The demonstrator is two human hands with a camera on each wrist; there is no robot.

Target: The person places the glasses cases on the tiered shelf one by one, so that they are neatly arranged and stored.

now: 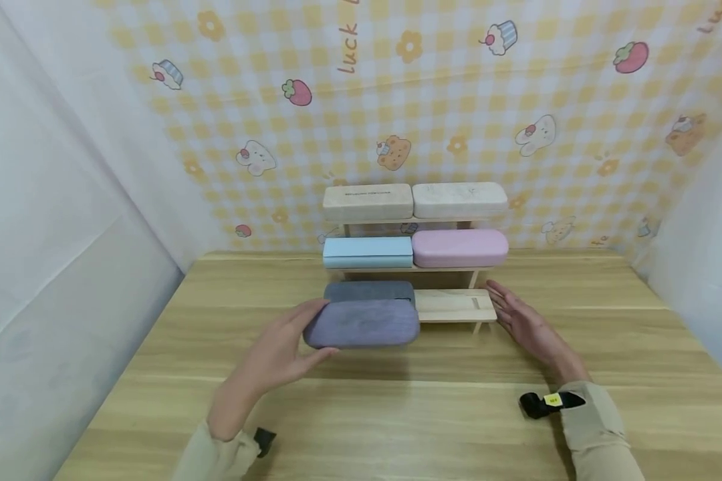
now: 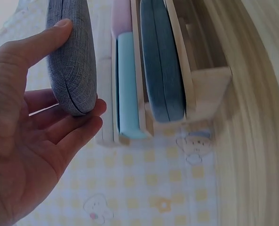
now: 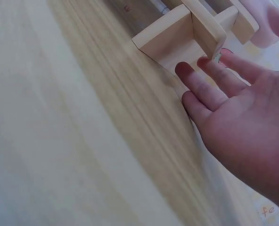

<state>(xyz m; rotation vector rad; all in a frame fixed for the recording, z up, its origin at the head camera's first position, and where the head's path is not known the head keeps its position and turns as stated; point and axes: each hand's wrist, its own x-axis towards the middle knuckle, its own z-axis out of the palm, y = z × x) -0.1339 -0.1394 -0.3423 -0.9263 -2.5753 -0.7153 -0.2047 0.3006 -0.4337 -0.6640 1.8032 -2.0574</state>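
Note:
My left hand (image 1: pixel 279 347) grips a grey-purple fabric glasses case (image 1: pixel 364 324) by its left end, thumb on one side and fingers on the other. In the left wrist view the case (image 2: pixel 72 56) is raised off the rack, its zip-like seam facing the camera. Behind it on the lowest tier lies a dark blue-grey case (image 1: pixel 370 290). To the right of that, the lowest tier's bare wooden slat (image 1: pixel 454 305) shows. My right hand (image 1: pixel 526 327) is beside the slat's right end, fingers extended; in the right wrist view its fingertips (image 3: pixel 184 69) are close to the wooden end piece (image 3: pixel 168 35).
The middle tier bears a light blue case (image 1: pixel 367 252) and a pink case (image 1: pixel 460 248). On the top tier sit a beige case (image 1: pixel 367 202) and a white case (image 1: pixel 459 200). A checked cloth (image 1: pixel 337 133) hangs behind the wooden table (image 1: pixel 361 421).

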